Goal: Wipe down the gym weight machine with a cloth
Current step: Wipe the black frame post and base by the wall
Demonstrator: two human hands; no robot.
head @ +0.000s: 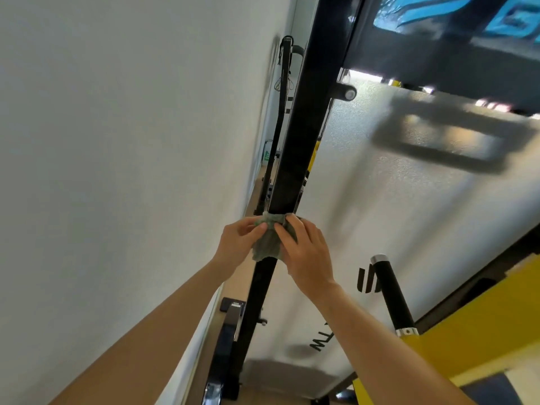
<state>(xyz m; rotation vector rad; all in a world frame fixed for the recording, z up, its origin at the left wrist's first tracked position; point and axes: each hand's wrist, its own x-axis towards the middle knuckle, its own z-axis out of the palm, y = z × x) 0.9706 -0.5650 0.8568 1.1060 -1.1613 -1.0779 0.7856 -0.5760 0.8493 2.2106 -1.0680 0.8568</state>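
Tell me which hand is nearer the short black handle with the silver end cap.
Right. The right hand grips the green cloth on the post's handle side; the black handle sits lower right. The left hand is across the post.

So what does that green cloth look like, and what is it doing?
The cloth is a small, dull grey-green rag that looks soft and ribbed, like a towel. It is bunched and wrapped around the front of the black post of the weight machine, with a loose end hanging down. The left hand pinches it from one side and the right hand presses it from the other. Its back side is hidden.
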